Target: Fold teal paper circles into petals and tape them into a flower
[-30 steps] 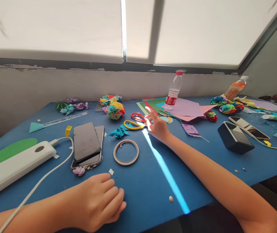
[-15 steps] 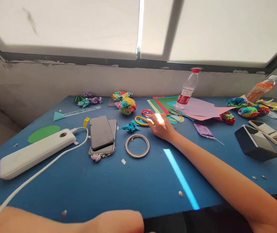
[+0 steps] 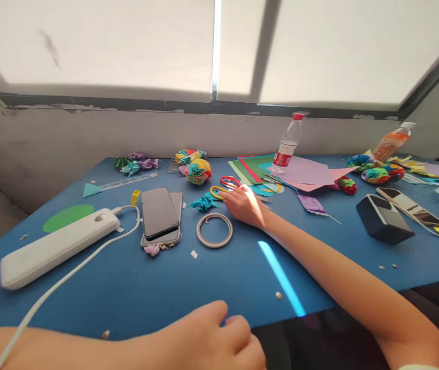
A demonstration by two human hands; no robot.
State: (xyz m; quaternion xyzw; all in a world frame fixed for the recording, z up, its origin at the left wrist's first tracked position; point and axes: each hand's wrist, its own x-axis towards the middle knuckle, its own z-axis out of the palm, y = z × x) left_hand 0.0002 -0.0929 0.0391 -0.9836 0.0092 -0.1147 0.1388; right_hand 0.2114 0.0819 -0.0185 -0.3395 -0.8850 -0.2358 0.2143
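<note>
My right hand (image 3: 243, 205) lies over a pair of scissors (image 3: 216, 193) with one yellow and one red handle loop. Its fingers are curled down on the scissors, whose blade tips stick out past the far side of the hand. At the bottom edge, my left hand (image 3: 219, 339) is closed, fingers bent; the palm side is hidden, so I cannot tell what it holds. Between the hands lies a roll of tape (image 3: 199, 237). Just left of the scissors is a crumpled teal paper piece (image 3: 205, 202), with a multicoloured paper ball (image 3: 199, 171) behind it.
Two stacked phones (image 3: 159, 213) and a white power bank (image 3: 59, 249) with a cable lie on the left. A bottle (image 3: 285, 146) stands on coloured paper sheets (image 3: 311, 174). Farther right are a black box-shaped object (image 3: 383, 218), another phone (image 3: 409, 205) and an orange-labelled bottle (image 3: 392, 145).
My right hand has settled lower over the scissors, its fingers more curled. My left hand has come further into view at the bottom. The view has shifted slightly to the right.
</note>
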